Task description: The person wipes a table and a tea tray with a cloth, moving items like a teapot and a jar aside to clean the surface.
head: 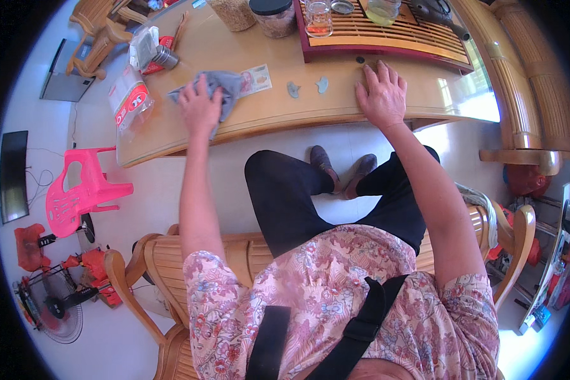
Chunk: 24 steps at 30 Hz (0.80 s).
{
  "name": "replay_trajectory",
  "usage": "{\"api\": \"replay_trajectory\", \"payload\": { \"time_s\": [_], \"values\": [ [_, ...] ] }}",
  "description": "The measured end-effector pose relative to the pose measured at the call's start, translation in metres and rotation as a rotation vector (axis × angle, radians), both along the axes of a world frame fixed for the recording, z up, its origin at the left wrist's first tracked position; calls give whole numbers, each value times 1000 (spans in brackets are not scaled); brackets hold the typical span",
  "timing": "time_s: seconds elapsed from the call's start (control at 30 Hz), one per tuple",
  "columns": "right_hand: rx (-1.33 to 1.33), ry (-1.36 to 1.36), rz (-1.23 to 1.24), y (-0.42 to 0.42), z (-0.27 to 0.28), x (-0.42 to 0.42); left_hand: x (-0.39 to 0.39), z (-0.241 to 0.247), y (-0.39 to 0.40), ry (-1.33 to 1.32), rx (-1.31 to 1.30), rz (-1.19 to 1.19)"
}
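My left hand (200, 108) rests on a bunched grey cloth (229, 84), pressing it against the wooden table (275, 111) near its front edge. Part of the cloth is hidden under the palm. A banknote (257, 80) lies right beside the cloth, with one end against it. My right hand (384, 97) is palm down on the tabletop with its fingers a little apart, holding nothing. Between the hands lie two small pale flat pieces (321, 85), possibly stone. Just beyond my right fingertips is a small dark round object (360, 60).
A slatted tea tray (342, 49) carries glass cups (318, 23) and a dark teapot (432, 10). Lidded jars (273, 21) stand beside it. At the left are a plastic package (132, 99) and a metal canister (165, 58). A pink plastic chair (83, 190) stands on the floor.
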State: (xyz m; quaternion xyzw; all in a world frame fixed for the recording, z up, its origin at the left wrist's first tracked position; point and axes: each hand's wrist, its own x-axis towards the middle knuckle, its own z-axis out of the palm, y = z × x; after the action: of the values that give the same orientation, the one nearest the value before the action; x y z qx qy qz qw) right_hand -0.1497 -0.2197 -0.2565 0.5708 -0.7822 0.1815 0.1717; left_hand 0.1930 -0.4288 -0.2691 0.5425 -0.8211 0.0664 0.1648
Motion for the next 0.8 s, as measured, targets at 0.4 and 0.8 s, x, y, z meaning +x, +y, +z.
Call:
{"api": "replay_trajectory", "payload": {
  "time_s": [0.4,0.8],
  "values": [
    [52,11,-10,-4,-9,-11,-191,17,151,208,-61,-337],
    [53,50,-24,-4,-11,-11,-51,8,98,199,-121,-243]
  ]
}}
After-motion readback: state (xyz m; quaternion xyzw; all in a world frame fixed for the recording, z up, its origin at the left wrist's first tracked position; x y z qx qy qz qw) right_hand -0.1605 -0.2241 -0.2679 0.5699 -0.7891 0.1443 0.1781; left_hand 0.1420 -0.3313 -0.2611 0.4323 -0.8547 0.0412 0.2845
